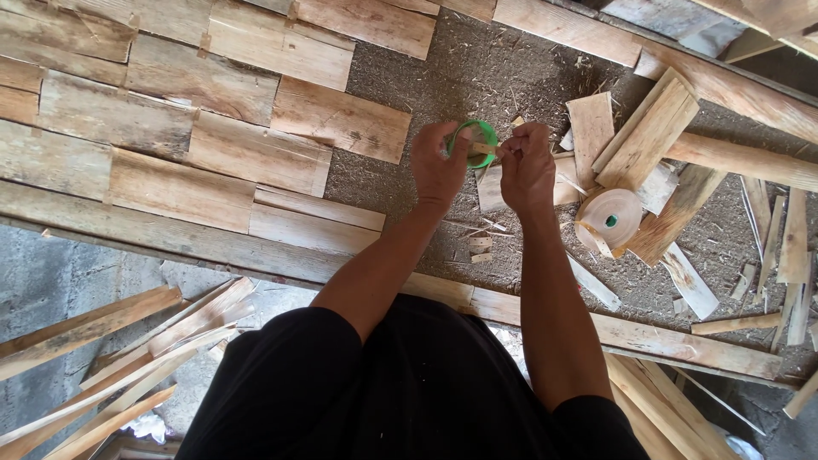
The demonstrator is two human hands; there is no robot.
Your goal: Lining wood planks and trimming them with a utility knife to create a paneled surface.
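A: Left side first. We have rough planks (170, 162) laid side by side as a worktop, and a bundle of thin slats (111, 358) lower left, well apart from our hands.

B: Centre. Our left hand (439, 166) is closed around a small green tape roll (474, 141), thumb and fingers gripping its rim, held up above the sawdust-strewn floor (477, 77).

A: Our right hand (527, 166) sits just beside it, fingertips pinched on the loose tan end of the tape. Both hands are closed, neither spread.

B: Risks, as we judge them. The pinch on the tape end looks slight; if it slips, the end could fall back on the roll and be hard to find again.

A: Sawdust lies everywhere below. A dropped roll would likely pick up grit on its sticky edge.

B: Pulling askew might tear or twist the strip.

A: Further right, a larger tan tape roll (608, 219) rests against offcuts (648, 128). It lies near our right forearm, so a wide elbow swing could knock it off them.
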